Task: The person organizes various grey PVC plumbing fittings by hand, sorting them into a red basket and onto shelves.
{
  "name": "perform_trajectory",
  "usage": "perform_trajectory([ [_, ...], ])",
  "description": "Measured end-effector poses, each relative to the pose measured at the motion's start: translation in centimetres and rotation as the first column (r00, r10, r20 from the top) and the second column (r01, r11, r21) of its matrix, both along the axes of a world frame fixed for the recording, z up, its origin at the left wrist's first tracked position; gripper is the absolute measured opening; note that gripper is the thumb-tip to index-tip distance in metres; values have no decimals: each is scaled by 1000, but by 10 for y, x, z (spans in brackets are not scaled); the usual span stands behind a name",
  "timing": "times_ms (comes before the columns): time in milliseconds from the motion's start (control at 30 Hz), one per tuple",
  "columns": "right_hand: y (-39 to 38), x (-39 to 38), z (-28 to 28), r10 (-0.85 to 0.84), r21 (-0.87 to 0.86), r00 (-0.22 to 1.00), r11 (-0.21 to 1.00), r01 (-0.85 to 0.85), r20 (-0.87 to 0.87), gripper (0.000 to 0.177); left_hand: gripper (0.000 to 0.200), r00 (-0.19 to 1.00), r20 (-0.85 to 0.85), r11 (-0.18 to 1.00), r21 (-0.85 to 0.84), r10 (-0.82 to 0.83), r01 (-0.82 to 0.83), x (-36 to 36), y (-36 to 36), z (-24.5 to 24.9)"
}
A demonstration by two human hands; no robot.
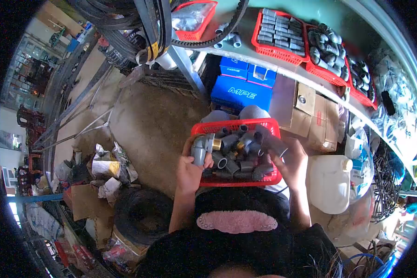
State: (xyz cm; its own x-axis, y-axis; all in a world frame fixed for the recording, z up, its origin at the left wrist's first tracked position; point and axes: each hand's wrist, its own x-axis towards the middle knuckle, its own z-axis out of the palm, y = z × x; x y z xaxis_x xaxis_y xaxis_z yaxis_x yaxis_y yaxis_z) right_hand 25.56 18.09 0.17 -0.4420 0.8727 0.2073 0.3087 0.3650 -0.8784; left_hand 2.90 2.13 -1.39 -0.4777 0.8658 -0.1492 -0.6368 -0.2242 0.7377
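Observation:
A red plastic basket (238, 126) full of several grey pipe fittings rests on my lap, close to my body. My left hand (187, 171) grips a grey elbow fitting with a brass threaded end (202, 147) at the basket's left edge. At the basket's right side, my right hand (293, 162) holds a dark grey pipe fitting (271, 141) just above the pile. More grey fittings (236, 160) lie heaped between the two hands.
Shelf above holds red baskets of grey fittings (279, 34). Blue MPE boxes (241, 92) and cardboard boxes (310, 116) stand beyond the basket. White plastic jug (329, 183) at right. Black wire coil (141, 215) and crumpled paper (106, 169) at left. Rubber belts (148, 23) hang overhead.

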Motion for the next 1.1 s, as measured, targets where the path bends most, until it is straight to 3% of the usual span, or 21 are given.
perform_trajectory([
  [67,-4,-1,-10,-93,-347,957,938,-9,-277,41,59,999,-5,999,4,-44,44,3,0,0],
  [100,-3,2,-20,-91,-303,959,953,5,-269,38,59,998,-26,999,7,-51,51,5,0,2],
  [167,-4,0,-23,-122,-467,898,878,-101,-423,35,58,996,-63,998,5,-65,66,10,0,7],
  [200,-7,-1,-20,-153,-543,861,825,-159,-485,34,59,997,-55,998,0,-62,62,14,-1,9],
  [233,-9,-1,-13,-232,-697,831,677,-235,-505,31,61,997,-46,998,-4,-57,57,16,0,10],
  [267,-8,-1,-28,-287,-757,801,587,-287,-526,30,62,998,-37,999,-10,-52,51,19,1,11],
  [300,-7,-4,-28,-217,-712,797,617,-336,-564,31,63,1000,2,998,-56,11,-11,25,0,12],
  [367,-18,-6,-25,-230,-749,780,526,-403,-582,37,62,995,-68,997,-32,-68,66,28,-1,15],
  [433,-19,-7,-18,-319,-821,764,335,-462,-560,41,63,985,-135,994,3,-112,113,31,2,19],
  [567,-30,-16,-8,-246,-774,754,390,-498,-609,23,66,968,-218,991,30,-123,133,41,3,27],
  [700,-37,-18,-4,-199,-726,733,445,-525,-651,23,68,916,-380,991,-9,-129,136,46,1,31],
  [800,-41,-21,-4,-81,-633,720,551,-544,-689,25,67,839,-536,996,-42,-93,83,49,1,31],
  [833,-39,-19,-10,-55,-625,722,549,-555,-690,27,66,830,-550,995,-41,-94,86,49,1,30],
  [933,-42,-18,-8,36,-550,780,689,-472,-624,33,62,798,-592,994,-72,-111,84,47,-1,31],
  [1000,-46,-21,16,54,-569,819,694,-442,-571,41,59,775,-617,988,-141,-137,63,47,-1,41],
  [1100,-46,-21,12,182,-453,806,748,-485,-563,55,58,856,-495,988,-93,-151,120,41,-1,32],
])
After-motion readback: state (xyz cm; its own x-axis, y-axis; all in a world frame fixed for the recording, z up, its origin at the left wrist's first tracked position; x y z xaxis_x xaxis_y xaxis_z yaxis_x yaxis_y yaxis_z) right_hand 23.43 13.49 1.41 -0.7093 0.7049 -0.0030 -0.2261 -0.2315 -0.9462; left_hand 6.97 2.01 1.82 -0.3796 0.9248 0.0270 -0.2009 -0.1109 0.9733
